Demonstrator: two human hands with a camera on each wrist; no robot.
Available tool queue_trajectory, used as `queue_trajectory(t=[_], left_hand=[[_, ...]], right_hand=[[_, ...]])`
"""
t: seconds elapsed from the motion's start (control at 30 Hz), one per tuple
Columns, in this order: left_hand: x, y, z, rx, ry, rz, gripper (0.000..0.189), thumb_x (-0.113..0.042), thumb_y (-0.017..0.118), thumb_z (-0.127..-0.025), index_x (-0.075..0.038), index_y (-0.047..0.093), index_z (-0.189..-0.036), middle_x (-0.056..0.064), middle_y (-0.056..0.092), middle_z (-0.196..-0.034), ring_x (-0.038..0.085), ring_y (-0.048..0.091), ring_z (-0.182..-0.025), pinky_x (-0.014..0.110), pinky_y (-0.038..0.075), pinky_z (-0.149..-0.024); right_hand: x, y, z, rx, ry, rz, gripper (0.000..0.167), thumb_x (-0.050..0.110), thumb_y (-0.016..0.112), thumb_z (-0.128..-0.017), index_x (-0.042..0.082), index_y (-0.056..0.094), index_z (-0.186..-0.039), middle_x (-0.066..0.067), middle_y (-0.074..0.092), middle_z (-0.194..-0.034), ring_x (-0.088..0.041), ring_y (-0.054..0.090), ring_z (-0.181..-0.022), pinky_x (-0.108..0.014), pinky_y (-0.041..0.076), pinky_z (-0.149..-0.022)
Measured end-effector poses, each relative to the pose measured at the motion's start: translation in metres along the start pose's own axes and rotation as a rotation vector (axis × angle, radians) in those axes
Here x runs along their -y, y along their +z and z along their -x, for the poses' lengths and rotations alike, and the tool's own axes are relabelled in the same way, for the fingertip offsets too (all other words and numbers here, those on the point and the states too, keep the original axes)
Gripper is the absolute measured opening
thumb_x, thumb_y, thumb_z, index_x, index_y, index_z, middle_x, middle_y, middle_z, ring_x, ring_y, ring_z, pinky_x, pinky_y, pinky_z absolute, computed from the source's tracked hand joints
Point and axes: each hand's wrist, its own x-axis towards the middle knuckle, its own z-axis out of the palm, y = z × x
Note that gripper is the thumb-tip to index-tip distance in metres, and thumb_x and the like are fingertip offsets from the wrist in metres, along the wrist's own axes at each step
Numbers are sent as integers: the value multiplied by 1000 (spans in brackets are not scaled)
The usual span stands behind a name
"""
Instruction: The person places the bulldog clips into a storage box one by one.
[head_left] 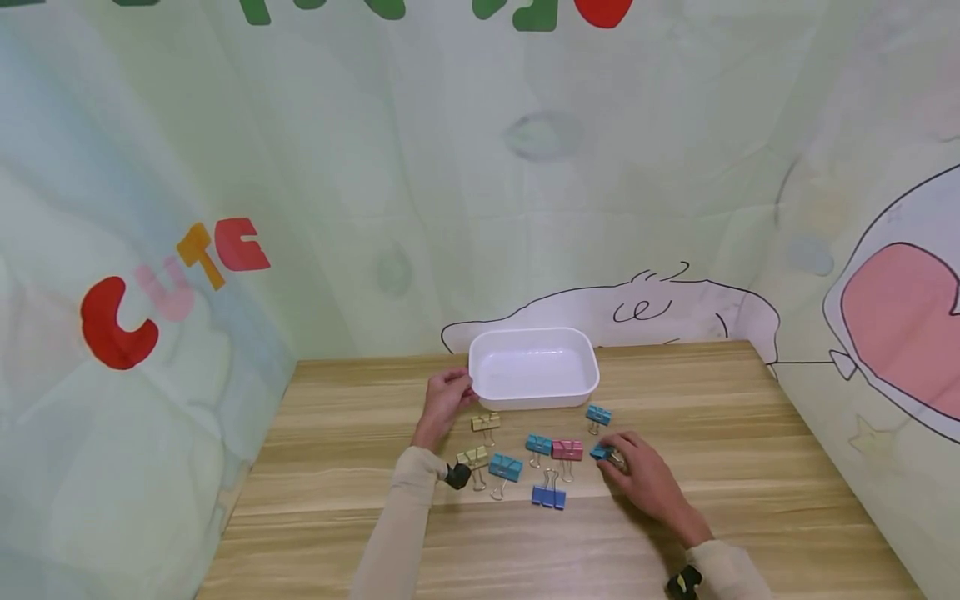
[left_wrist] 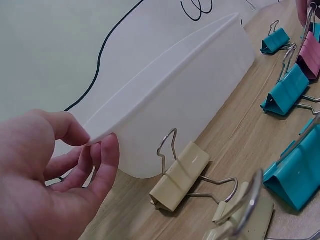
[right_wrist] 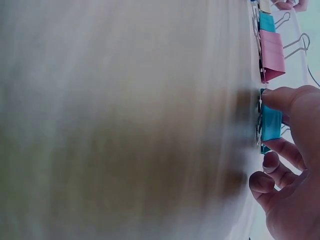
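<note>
At the back of the table is a white plastic tray (head_left: 536, 398) with nothing inside. My left hand (head_left: 444, 402) pinches the tray's left rim between thumb and fingers, plainly seen in the left wrist view. On the right, my right hand (head_left: 647, 478) holds a teal binder clip (right_wrist: 271, 122) between thumb and index finger, low over the tabletop. A pink binder clip (head_left: 567, 450) lies to its left, beside another teal clip (head_left: 538, 443). Near my left hand sits a yellow binder clip (left_wrist: 180, 176), its wire handles spread.
Other binder clips lie in front of the tray: a second yellow one (head_left: 472, 457), a larger teal one (head_left: 506, 467), a dark blue one (head_left: 549, 497) and a teal one (head_left: 598, 415) by the tray's right corner. A printed curtain (head_left: 360, 183) hangs behind the wooden table (head_left: 337, 467).
</note>
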Motion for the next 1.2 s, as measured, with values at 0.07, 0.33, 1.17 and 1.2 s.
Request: queue_trajectory(t=[0.07, 0.33, 1.17, 1.2], left_hand=[[0, 0, 0, 0, 6, -3, 33, 5, 57, -96, 15, 57, -127, 21, 61, -110, 18, 64, -79, 27, 63, -75], [0, 1, 2, -4, 14, -7, 32, 5, 56, -95, 16, 58, -126, 21, 61, -106, 17, 63, -77, 22, 61, -69], [-2, 0, 4, 5, 29, -11, 34, 5, 56, -97, 19, 54, -128, 31, 59, -115, 23, 66, -81, 37, 64, -83], [-2, 1, 5, 3, 31, -11, 34, 5, 56, -97, 19, 54, -128, 31, 59, -116, 23, 65, -81, 38, 64, -83]], right_hand=[[1, -3, -1, -2, -9, 8, 28, 13, 84, -87, 11, 72, -112, -5, 67, -111, -24, 66, -100, -49, 60, -86], [12, -24, -21, -66, -87, 33, 27, 6, 86, -83, 8, 71, -106, -8, 67, -107, -27, 68, -96, -48, 63, -78], [70, -41, -148, 62, -146, 40, 26, 25, 75, -97, 10, 69, -117, -10, 67, -116, -27, 67, -101, -47, 62, -89], [71, -39, -151, 68, -142, 39, 26, 25, 75, -97, 11, 69, -117, -11, 67, -117, -28, 66, -102, -47, 62, -89]])
